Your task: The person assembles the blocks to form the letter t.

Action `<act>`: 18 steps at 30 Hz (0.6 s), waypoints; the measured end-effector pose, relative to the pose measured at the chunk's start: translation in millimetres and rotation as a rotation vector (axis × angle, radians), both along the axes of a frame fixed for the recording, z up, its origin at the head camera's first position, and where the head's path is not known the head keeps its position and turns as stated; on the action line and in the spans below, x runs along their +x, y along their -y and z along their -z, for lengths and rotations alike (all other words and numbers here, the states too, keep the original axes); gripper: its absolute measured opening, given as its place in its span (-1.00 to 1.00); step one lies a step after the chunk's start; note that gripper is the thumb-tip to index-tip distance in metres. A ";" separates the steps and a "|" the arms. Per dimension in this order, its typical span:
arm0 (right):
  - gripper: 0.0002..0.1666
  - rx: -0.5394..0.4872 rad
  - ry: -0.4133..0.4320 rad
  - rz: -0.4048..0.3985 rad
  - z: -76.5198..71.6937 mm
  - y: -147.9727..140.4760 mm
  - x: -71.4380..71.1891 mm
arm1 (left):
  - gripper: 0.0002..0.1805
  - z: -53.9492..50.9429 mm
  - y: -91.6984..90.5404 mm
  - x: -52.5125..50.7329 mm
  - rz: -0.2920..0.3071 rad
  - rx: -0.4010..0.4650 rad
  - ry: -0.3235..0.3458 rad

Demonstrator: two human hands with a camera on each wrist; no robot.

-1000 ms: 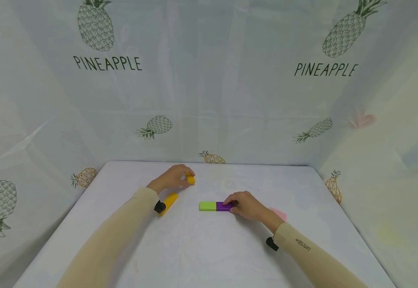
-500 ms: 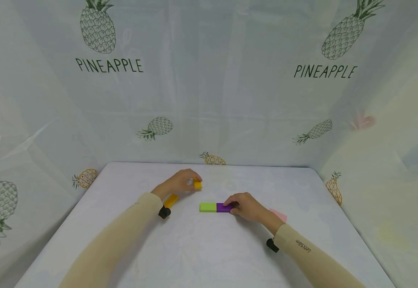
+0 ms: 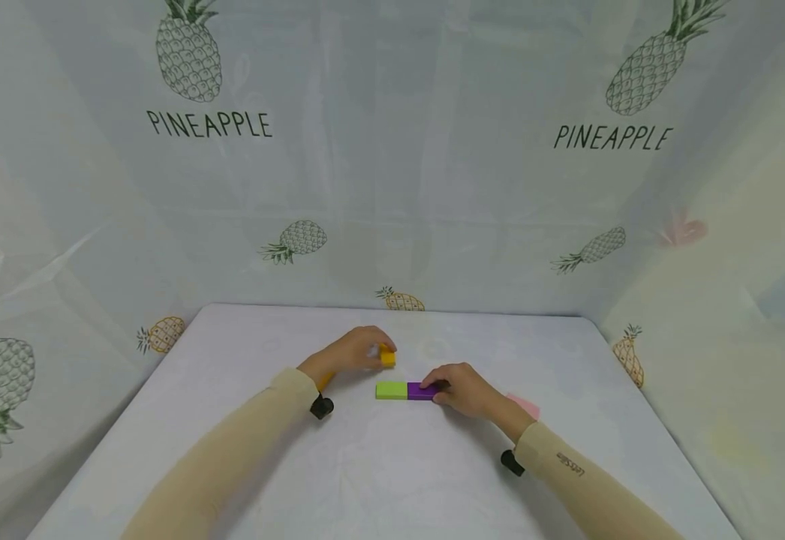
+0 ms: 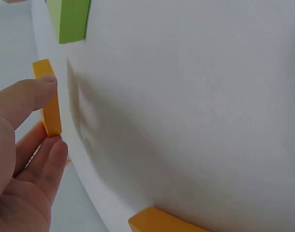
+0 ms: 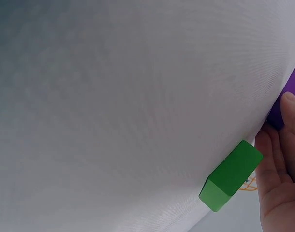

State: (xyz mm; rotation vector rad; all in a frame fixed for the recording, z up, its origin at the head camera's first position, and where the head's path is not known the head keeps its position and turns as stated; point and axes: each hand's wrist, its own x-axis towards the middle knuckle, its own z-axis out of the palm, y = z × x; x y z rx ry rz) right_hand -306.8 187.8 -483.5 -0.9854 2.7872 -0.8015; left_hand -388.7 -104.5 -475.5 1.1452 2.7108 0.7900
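Between its thumb and fingers my left hand pinches an orange block, held above the table as its shadow shows in the left wrist view, where the block stands upright. My right hand grips the right end of a purple block lying flat. A light green block lies end to end with the purple one, on its left. In the right wrist view, thumb and fingers are at the end of the purple block.
Another orange block lies under my left wrist, partly hidden. Beside my right wrist is a pink piece, partly covered. A green block is near my right hand in the right wrist view. Pineapple-printed cloth hangs behind the white table.
My left hand has moved right and nearer with the orange block, closer to the light green block. My right hand has stayed on the purple block.
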 end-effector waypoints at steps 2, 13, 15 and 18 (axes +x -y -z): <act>-0.68 -0.002 0.004 -0.002 0.0 -0.3 0.5 | -0.66 1.2 -2.6 0.1 0.012 -0.003 -0.003; -0.68 -0.012 -0.018 -0.015 1.8 -1.8 1.2 | -0.67 2.6 -14.2 6.9 0.048 -0.012 0.013; -0.68 -0.014 -0.013 -0.012 1.6 -1.5 1.2 | -0.68 2.1 -16.9 8.0 0.054 -0.028 0.005; -0.68 -0.014 -0.004 -0.008 1.2 -0.9 0.9 | -0.68 0.6 -20.4 9.5 0.068 -0.039 -0.007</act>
